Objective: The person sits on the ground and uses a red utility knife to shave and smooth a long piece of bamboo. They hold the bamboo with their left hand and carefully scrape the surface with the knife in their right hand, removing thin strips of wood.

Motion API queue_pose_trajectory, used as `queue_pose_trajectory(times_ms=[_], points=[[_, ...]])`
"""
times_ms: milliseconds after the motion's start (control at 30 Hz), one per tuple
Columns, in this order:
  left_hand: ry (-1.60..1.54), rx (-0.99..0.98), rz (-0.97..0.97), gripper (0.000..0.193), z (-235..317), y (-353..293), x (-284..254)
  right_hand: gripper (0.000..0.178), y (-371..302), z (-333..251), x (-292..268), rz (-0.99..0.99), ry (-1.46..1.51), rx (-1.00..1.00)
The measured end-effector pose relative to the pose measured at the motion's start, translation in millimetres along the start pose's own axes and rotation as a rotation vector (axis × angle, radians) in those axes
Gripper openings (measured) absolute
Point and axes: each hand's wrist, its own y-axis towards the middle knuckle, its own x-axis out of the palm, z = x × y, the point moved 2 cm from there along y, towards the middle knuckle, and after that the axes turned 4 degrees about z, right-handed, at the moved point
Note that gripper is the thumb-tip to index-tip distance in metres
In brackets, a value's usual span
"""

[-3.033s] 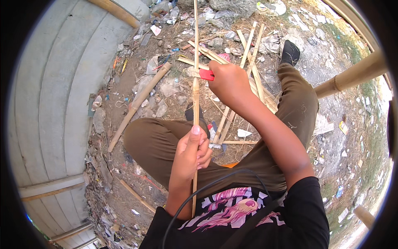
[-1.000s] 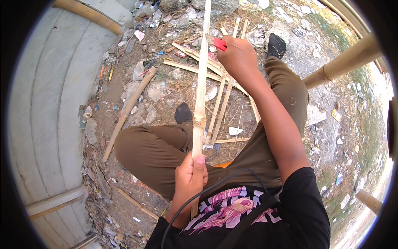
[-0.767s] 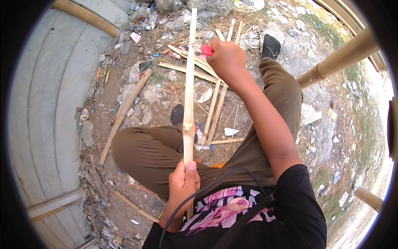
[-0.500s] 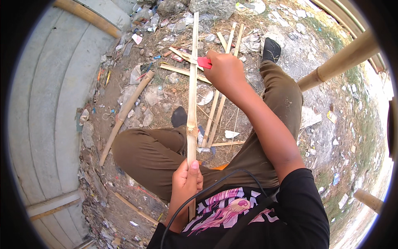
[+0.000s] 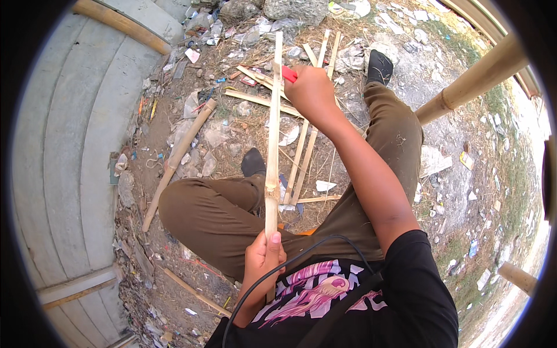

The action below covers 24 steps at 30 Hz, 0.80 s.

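Observation:
A long pale bamboo strip (image 5: 272, 151) stretches away from my lap. My left hand (image 5: 264, 259) is closed round its near part, thumb lying along the top. Close to the strip's far end, my right hand (image 5: 312, 91) grips a red-handled knife (image 5: 288, 73). Its handle meets the strip's right side, and the blade can hardly be made out. Beneath, several split bamboo strips (image 5: 303, 165) lie on the ground between my legs, some crossing others (image 5: 255, 100).
A round bamboo pole (image 5: 178, 165) lies left of my bent knee, near a grey plank wall (image 5: 69, 151). A thick bamboo post (image 5: 470, 81) slants in at the right. Rocks (image 5: 296, 10) and scattered litter cover the dirt. A black cable (image 5: 301, 255) hangs across my shirt.
The bamboo strip has come slightly nearer to my body with my left hand. My right hand and the red-handled knife have shifted a little farther along toward the strip's far end.

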Motion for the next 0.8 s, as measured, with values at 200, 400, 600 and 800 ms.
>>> queue_pose_trajectory(times_ms=[200,400,600,800], points=[[0.024,-0.057,-0.057,0.033,-5.9,-5.6,-1.4,0.018,26.2,36.9,0.1,0.125,0.03,0.028],[-0.16,-0.167,-0.097,0.028,-38.7,-46.8,-33.8,0.021,94.7,109.0,-50.1,0.393,0.432,0.383],[-0.115,-0.118,-0.039,0.035,-13.4,-27.1,-35.4,0.032,40.1,45.2,-0.1,-0.155,0.777,0.305],[-0.034,-0.012,0.027,0.033,19.0,7.0,-18.0,0.038,14.9,25.9,10.9,-0.359,0.751,-0.021]])
